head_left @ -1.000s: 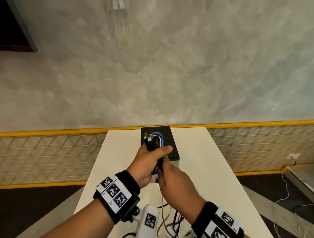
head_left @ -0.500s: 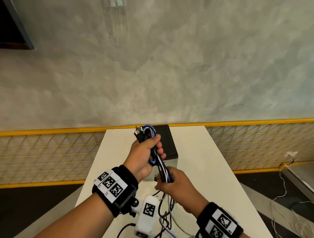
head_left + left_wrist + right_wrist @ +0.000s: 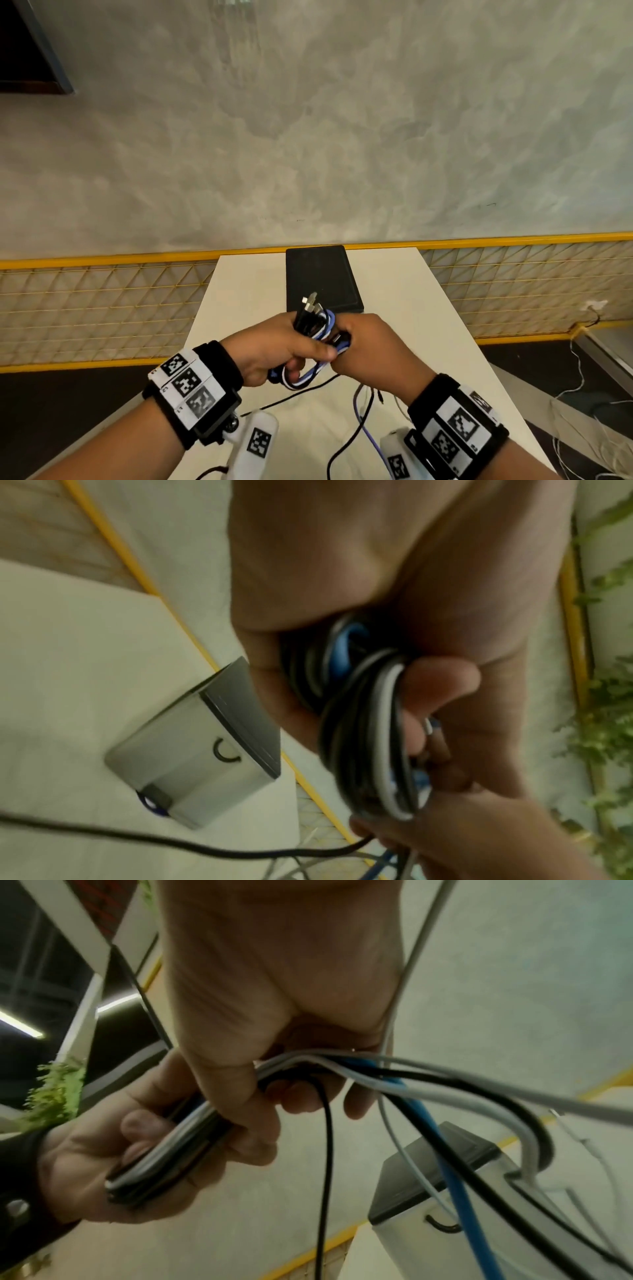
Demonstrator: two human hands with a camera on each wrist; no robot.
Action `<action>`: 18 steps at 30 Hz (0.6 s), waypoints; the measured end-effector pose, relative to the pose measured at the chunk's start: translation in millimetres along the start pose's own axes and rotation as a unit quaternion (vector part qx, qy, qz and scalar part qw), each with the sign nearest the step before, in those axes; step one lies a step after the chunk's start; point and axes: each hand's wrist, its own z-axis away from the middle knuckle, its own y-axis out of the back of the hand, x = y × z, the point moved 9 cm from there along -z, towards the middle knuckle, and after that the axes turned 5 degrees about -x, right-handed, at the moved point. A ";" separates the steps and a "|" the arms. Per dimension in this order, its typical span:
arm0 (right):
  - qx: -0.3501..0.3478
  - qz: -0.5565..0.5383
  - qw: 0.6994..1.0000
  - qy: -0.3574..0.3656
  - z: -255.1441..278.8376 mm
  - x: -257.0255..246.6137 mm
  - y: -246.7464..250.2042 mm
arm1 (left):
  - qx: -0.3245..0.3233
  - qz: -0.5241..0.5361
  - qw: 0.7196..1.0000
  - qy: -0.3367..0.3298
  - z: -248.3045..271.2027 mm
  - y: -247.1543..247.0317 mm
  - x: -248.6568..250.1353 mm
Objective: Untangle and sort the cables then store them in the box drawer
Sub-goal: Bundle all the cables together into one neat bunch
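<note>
Cables [image 3: 313, 329] sit bunched above the desk [image 3: 239, 308] middle, near the box [image 3: 322, 277]; left hand [image 3: 274, 346] fingers wrap them tight so loops stay; right hand [image 3: 370, 346] pinches the loose ends.

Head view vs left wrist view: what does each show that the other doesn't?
Only the head view: the metal connector ends sticking up from the bundle, the box's black lid from above, loose cables trailing on the white table, and both wristbands.

Only the left wrist view: the box's pale front with a small dark curved handle, and a blue-ringed piece at its lower corner.

Both: the left hand gripping the coiled cable bundle, the right hand on it, and the box.
</note>
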 end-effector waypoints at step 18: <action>-0.150 -0.200 0.966 -0.057 5.9 27.8 -31.9 | 0.114 -0.093 0.988 -0.047 8.8 19.5 17.2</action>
